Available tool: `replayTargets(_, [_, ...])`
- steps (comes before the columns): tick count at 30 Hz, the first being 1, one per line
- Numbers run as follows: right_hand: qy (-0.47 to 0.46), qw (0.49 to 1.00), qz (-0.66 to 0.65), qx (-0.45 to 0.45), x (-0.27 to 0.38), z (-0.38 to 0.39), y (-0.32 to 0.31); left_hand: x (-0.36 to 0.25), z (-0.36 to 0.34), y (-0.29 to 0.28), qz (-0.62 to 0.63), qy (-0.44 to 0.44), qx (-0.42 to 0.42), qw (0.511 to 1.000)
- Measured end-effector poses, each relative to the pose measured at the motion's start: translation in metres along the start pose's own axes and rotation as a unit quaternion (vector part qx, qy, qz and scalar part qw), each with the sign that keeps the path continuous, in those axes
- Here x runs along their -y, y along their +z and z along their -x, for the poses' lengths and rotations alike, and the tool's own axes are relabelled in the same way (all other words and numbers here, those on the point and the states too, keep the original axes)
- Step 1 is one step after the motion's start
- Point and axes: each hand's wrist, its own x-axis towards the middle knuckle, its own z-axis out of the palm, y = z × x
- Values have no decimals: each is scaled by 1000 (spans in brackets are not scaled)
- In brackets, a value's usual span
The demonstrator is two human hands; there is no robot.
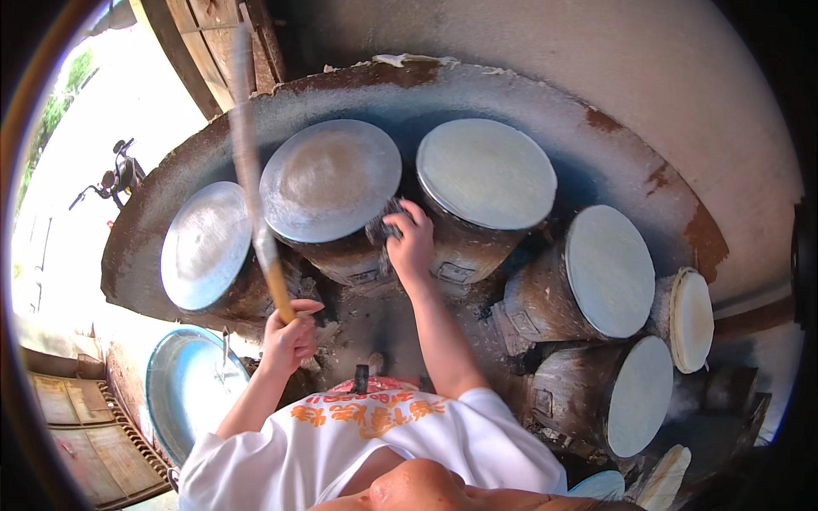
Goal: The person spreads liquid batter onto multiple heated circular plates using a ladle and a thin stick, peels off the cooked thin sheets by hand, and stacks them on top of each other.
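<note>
My left hand [290, 345] is closed around the lower end of a long wooden stick [247, 162], which points up and away past the two left griddles. Its upper part is blurred. A dark, crumpled scrubbing cloth [383, 228] is gripped in my right hand [411, 240], at the near right edge of the middle-left round griddle [331, 179]. That griddle is grey with a brownish middle and has no pale layer on it. Further left, another bare griddle [206, 245] tilts in the view. Right of my right hand, a griddle is covered by a pale round flatbread sheet [487, 173].
More drum stoves curve round to the right, with pale sheets [610, 271] [639, 396] on top. One thin sheet [691, 320] stands near the wall. A blue-rimmed basin [156, 375] with a metal handle sits at lower left. A curved low wall [630, 162] backs the stoves.
</note>
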Motion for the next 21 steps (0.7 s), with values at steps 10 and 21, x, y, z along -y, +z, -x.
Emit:
replayTargets(10, [-96, 960, 168, 204, -105, -188, 142, -33, -70, -57, 119, 117, -183, 969])
replayTargets(21, [-87, 943, 139, 289, -82, -151, 133, -60, -139, -59, 113, 133, -158, 972])
